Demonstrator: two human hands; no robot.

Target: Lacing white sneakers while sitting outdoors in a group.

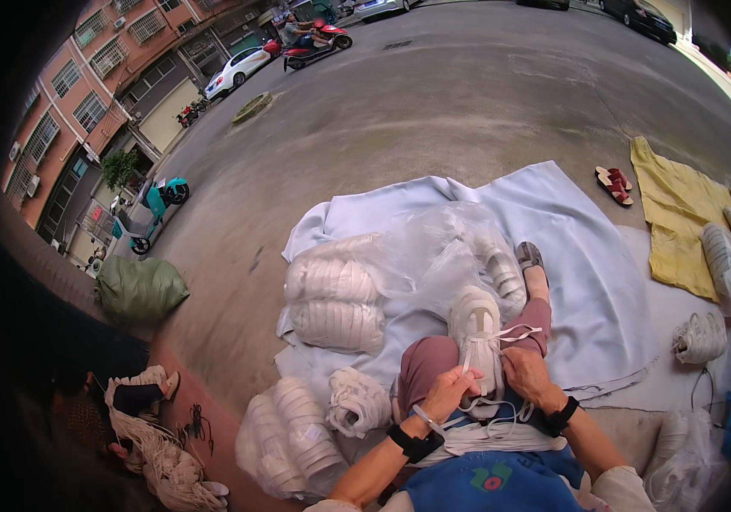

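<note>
A white sneaker (479, 328) rests on my lap between my legs, its toe pointing away from me. White shoelaces (523, 331) are threaded through it, with loose ends looping out to the right and down near the heel. On the shoe's left side, my left hand (451, 390) is closed in a pinch on a lace. My right hand (527, 374) is closed at the shoe's right side, fingertips by the lacing, and seems to grip a lace too; its fingers are partly hidden. More lace strands hang below both hands over my blue apron (489, 482).
Plastic-wrapped white shoes (335, 294) lie on a pale blue cloth (591, 256). Wrapped bundles (293, 439) and a loose white bundle (358, 401) sit at my left. Another person's legs (139, 397) show far left. A green sack (141, 288) and yellow cloth (681, 218) lie farther out.
</note>
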